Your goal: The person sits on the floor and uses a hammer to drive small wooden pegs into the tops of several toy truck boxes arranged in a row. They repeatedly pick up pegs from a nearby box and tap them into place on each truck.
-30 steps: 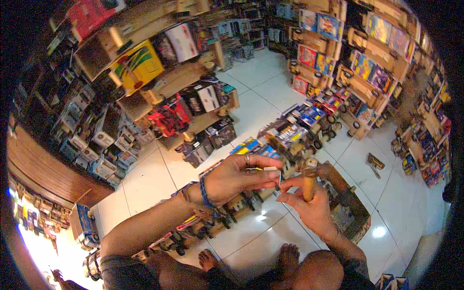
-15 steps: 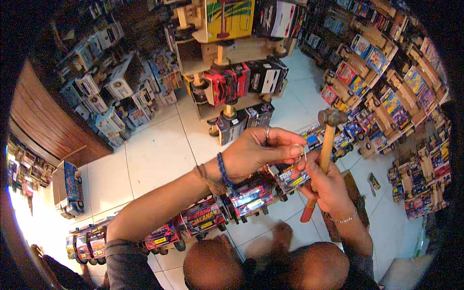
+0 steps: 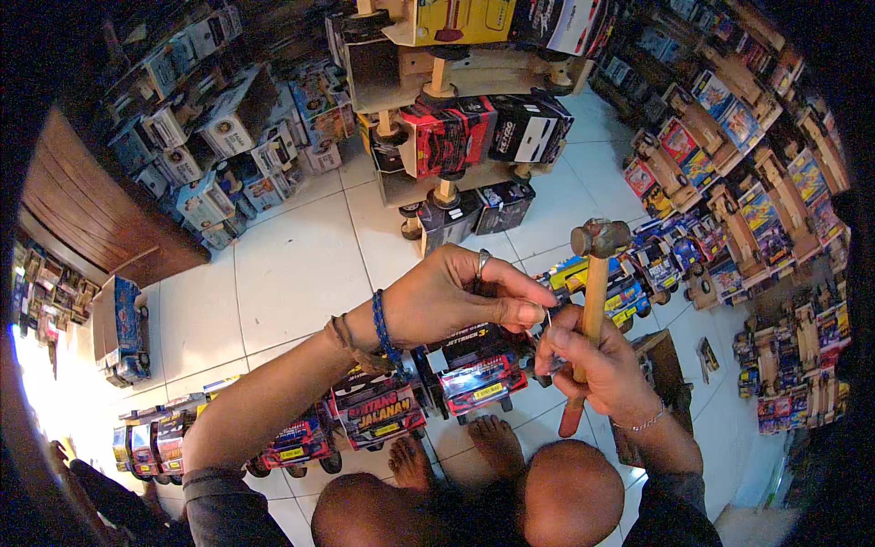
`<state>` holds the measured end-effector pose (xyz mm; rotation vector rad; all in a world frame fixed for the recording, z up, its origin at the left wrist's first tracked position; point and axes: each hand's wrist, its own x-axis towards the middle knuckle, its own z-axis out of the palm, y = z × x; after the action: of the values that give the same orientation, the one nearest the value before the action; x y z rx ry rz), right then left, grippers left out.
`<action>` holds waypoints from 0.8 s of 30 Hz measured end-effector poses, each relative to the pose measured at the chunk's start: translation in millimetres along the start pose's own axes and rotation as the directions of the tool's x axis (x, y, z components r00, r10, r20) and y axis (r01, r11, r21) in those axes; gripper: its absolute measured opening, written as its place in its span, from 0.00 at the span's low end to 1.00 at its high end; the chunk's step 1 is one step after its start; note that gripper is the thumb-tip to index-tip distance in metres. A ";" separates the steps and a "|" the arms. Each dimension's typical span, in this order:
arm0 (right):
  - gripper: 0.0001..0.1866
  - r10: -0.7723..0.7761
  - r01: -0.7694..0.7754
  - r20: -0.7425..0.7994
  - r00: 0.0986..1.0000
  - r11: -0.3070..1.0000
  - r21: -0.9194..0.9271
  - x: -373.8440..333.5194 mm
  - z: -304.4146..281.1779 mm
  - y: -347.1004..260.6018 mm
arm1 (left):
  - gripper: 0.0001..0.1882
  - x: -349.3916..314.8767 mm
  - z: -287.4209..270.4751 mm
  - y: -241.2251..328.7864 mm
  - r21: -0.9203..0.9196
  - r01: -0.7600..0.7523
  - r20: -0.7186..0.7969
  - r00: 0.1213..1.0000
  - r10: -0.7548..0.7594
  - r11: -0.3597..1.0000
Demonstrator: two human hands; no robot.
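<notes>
My left hand [image 3: 456, 296] is closed in a pinch, thumb against fingertips, on a thin nail [image 3: 549, 316]. Just to its right, my right hand [image 3: 597, 365] is wrapped round the wooden handle of a hammer [image 3: 593, 301]. The hammer stands nearly upright, its metal head above the hand and the red handle end below. The right fingertips come close to the nail; whether they touch it I cannot tell. Beneath my hands stands a toy truck [image 3: 474, 369] with a dark, printed body, in a row with another toy truck [image 3: 378, 406].
A tall stack of toy trucks [image 3: 448, 137] on wooden bases stands ahead. More piles line the left [image 3: 228, 118] and right sides. A wooden block [image 3: 661, 356] sits by my right forearm, near a small tool [image 3: 706, 358] on the tiled floor [image 3: 292, 273]. A wooden door [image 3: 100, 201] stands at left.
Both hands have shifted slightly left and lower in view, keeping hold of the nail and hammer. The view itself has moved, and my feet now show more clearly.
</notes>
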<state>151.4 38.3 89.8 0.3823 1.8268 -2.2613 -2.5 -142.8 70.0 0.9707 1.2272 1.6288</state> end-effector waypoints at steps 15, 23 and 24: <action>0.22 -0.048 0.047 -0.039 0.998 0.998 -0.042 1.6 -12.5 13.1 | 0.14 3.5 -1.6 1.9 0.089 0.057 -0.120 0.992 -0.046 0.994; 0.14 -0.131 0.171 -0.345 0.929 0.981 0.090 -9.4 -14.2 41.7 | 0.15 2.6 -16.5 -20.9 0.095 0.360 -0.163 0.925 -0.342 0.928; 0.13 -0.152 0.205 -0.403 0.903 0.974 0.091 -10.9 -10.5 47.0 | 0.16 3.4 -18.5 -24.6 0.095 0.355 -0.142 0.930 -0.340 0.930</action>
<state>177.5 38.7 47.9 0.7741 1.9682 -2.5916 -16.5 -141.5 42.4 0.6806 1.5011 1.3610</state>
